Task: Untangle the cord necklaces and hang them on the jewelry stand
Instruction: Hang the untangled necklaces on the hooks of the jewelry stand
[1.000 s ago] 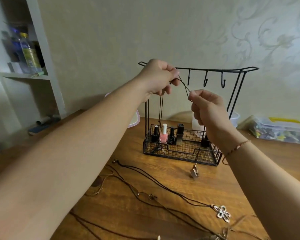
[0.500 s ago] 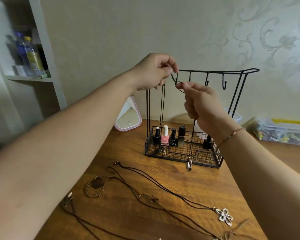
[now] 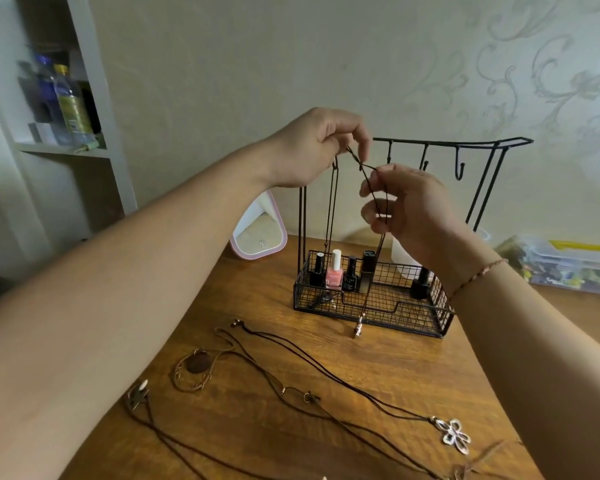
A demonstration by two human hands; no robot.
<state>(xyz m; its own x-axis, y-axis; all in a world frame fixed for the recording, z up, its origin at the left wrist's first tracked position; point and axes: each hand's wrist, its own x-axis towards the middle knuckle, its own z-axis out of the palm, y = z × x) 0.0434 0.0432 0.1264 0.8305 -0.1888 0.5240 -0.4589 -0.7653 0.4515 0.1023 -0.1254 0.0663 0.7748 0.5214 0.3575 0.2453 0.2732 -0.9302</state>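
The left hand (image 3: pixel 312 147) is raised at the left end of the jewelry stand (image 3: pixel 465 147), its thumb and fingers pinching the top of a dark cord necklace (image 3: pixel 368 174). The right hand (image 3: pixel 409 209) is just below and to the right, fingers curled around the same cord a little further along. Between the two hands the cord runs as a short taut diagonal. From the right hand it drops in front of the stand's wire basket (image 3: pixel 395 306), and its small metal pendant (image 3: pixel 358 329) hangs just above the wooden table (image 3: pixel 361 368). A second cord (image 3: pixel 334 209) already hangs from a hook beneath the left hand. Three hooks on the top bar to the right carry nothing. The basket holds several nail polish bottles (image 3: pixel 334 275). More cord necklaces lie spread on the table near the person, one bearing a silver flower pendant (image 3: pixel 454 436). A pink-framed mirror (image 3: pixel 258 233) stands left of the stand.
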